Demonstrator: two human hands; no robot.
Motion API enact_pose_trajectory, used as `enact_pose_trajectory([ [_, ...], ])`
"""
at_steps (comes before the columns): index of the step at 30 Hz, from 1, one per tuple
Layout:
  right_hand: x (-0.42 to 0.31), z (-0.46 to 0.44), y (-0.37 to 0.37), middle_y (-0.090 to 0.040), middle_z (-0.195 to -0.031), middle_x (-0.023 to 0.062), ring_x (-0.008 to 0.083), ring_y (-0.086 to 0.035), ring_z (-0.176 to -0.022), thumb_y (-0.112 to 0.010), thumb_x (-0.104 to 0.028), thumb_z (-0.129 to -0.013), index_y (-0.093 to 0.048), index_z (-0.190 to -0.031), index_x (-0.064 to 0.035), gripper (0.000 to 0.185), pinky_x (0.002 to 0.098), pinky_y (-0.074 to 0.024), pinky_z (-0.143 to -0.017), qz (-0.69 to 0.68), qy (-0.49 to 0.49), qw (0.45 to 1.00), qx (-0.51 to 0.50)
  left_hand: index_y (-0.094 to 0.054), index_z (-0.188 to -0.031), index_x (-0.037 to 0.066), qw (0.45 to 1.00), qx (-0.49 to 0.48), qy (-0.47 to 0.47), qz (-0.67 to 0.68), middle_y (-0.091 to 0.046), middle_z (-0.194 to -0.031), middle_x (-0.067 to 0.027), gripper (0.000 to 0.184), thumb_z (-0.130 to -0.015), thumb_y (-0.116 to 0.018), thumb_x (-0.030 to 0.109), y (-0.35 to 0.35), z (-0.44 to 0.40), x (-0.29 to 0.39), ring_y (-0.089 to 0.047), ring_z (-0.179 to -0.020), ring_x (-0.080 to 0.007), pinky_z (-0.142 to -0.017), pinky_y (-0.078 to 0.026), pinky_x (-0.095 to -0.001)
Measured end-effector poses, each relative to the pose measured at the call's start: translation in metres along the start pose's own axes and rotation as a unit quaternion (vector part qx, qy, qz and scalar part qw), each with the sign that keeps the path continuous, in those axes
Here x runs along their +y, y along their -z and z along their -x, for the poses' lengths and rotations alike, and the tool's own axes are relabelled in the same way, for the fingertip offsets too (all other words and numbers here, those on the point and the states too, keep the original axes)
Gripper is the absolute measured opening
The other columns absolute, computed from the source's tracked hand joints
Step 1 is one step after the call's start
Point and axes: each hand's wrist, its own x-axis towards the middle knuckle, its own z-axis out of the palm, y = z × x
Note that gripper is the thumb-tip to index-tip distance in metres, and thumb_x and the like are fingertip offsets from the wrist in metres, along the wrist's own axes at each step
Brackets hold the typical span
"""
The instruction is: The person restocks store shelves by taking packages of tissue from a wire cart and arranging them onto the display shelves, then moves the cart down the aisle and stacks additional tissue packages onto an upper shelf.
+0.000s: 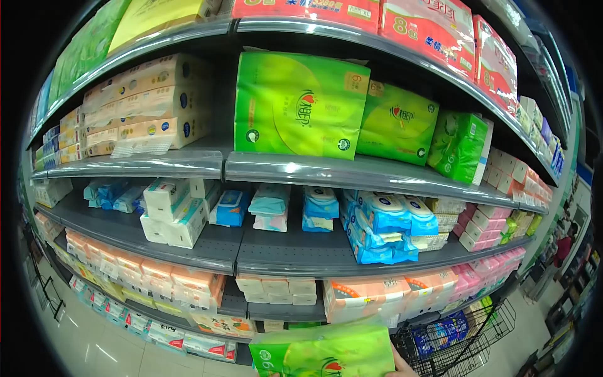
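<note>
A green tissue pack (323, 352) is at the bottom centre, in front of the lowest shelves. My right hand (402, 363) holds its right edge, with the fingers partly behind the pack. My left hand cannot be made out; the pack and the frame's lower edge cover that area. On the upper shelf stand a large green pack (298, 103) facing forward, another green pack (399, 122) to its right and a smaller one (461, 144) beyond that.
A black wire cart (490, 333) with a dark blue pack (441, 333) stands at the lower right. Shelf edges (352, 173) run across the view. Blue wipes packs (383, 220) and white packs (176, 213) sit on the middle shelf. A person (563, 245) is at the far right.
</note>
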Motion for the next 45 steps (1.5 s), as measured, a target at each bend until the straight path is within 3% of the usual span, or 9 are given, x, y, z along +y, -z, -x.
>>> enact_pose_trajectory([
  [5, -0.085, -0.022, -0.030, -0.049, -0.145, 0.0183, 0.0306, -0.048, -0.135, -0.081, -0.018, -0.059, -0.037, -0.150, 0.0047, 0.103, 0.0396, -0.0332, -0.116, -0.084, 0.118, 0.974, 0.176, -0.028, -0.155, 0.010, 0.985, -0.109, -0.127, 0.037, -0.045, -0.151, -0.0136, 0.093, -0.082, -0.081, 0.036, -0.020, -0.003, 0.034, -0.045, -0.139, -0.0285, -0.114, -0.037, -0.0479],
  [9, -0.100, -0.029, -0.001, -0.057, -0.132, 0.0202, 0.0334, -0.062, -0.114, -0.079, -0.028, -0.067, -0.041, -0.144, 0.0004, 0.091, 0.0469, -0.0538, -0.098, -0.258, 0.333, 0.894, 0.149, -0.031, -0.154, 0.012, 0.886, -0.210, -0.407, 0.075, -0.041, -0.154, -0.0153, 0.074, -0.094, -0.065, 0.040, -0.116, 0.026, 0.120, -0.045, -0.138, -0.0329, -0.114, -0.036, -0.0506],
  [15, -0.171, -0.055, 0.039, -0.051, -0.145, 0.0178, 0.0335, -0.056, -0.126, -0.045, -0.044, -0.100, -0.041, -0.147, -0.0035, 0.062, 0.0517, -0.0494, -0.102, -0.200, 0.543, 0.806, 0.125, -0.047, -0.143, 0.008, 0.944, -0.165, -0.263, -0.117, -0.051, -0.144, -0.0176, 0.046, -0.101, -0.058, 0.023, -0.057, -0.031, 0.068, -0.059, -0.122, -0.0270, -0.105, -0.046, -0.0416],
  [21, -0.267, -0.149, 0.048, -0.057, -0.128, 0.0152, 0.0278, -0.060, -0.116, -0.061, -0.023, -0.094, -0.043, -0.142, -0.0022, 0.055, 0.0430, -0.0512, -0.097, 0.081, 0.613, 0.615, 0.489, -0.050, -0.142, 0.010, 0.947, -0.073, -0.199, -0.240, -0.064, -0.128, -0.0138, 0.044, -0.102, -0.061, 0.022, -0.012, -0.033, 0.002, -0.060, -0.116, -0.0221, -0.098, -0.047, -0.0370],
  [30, -0.379, -0.217, 0.193, -0.059, -0.133, 0.0168, 0.0275, -0.059, -0.121, -0.064, -0.022, -0.096, -0.041, -0.149, 0.0014, 0.063, 0.0366, -0.0456, -0.104, -0.005, 0.492, 0.860, 0.136, -0.050, -0.142, 0.008, 0.941, -0.012, -0.157, -0.299, -0.065, -0.123, -0.0143, 0.043, -0.101, -0.058, 0.019, 0.013, -0.029, 0.014, -0.061, -0.116, -0.0255, -0.098, -0.048, -0.0380],
  [33, -0.379, -0.253, 0.294, -0.059, -0.138, 0.0180, 0.0250, -0.062, -0.117, -0.065, -0.029, -0.097, -0.049, -0.145, -0.0003, 0.058, 0.0340, -0.0497, -0.098, 0.528, 0.390, 0.596, 0.462, -0.050, -0.141, 0.008, 0.939, -0.020, -0.170, -0.297, -0.064, -0.124, -0.0140, 0.042, -0.101, -0.057, 0.019, 0.012, -0.026, 0.013, -0.060, -0.118, -0.0261, -0.098, -0.047, -0.0376],
  [37, -0.362, -0.250, 0.144, -0.054, -0.143, 0.0220, 0.0308, -0.052, -0.133, -0.064, -0.032, -0.098, -0.051, -0.147, -0.0089, 0.056, 0.0386, -0.0408, -0.107, 0.474, 0.307, 0.714, 0.414, -0.052, -0.140, 0.008, 0.928, -0.016, -0.126, -0.351, -0.064, -0.127, -0.0121, 0.040, -0.102, -0.058, 0.018, 0.012, -0.036, 0.013, -0.059, -0.119, -0.0261, -0.099, -0.047, -0.0378],
  [39, -0.354, -0.281, 0.146, -0.039, -0.154, 0.0276, 0.0403, -0.040, -0.142, -0.060, -0.049, -0.097, -0.041, -0.154, -0.0108, 0.071, 0.0485, -0.0353, -0.112, 0.618, 0.358, 0.564, 0.415, -0.051, -0.141, 0.009, 0.918, -0.045, -0.153, -0.364, -0.063, -0.129, -0.0127, 0.042, -0.101, -0.059, 0.019, 0.036, -0.068, -0.024, -0.059, -0.119, -0.0258, -0.100, -0.046, -0.0382],
  [45, -0.380, -0.351, 0.103, 0.002, -0.161, 0.0390, 0.0659, -0.007, -0.143, -0.047, -0.090, -0.078, 0.003, -0.162, -0.0147, 0.124, 0.0684, -0.0142, -0.116, 0.603, 0.153, 0.637, 0.455, -0.055, -0.134, 0.005, 0.948, -0.079, -0.110, -0.288, -0.063, -0.127, -0.0114, 0.033, -0.102, -0.058, 0.012, 0.023, -0.070, -0.031, -0.064, -0.110, -0.0197, -0.096, -0.049, -0.0326],
])
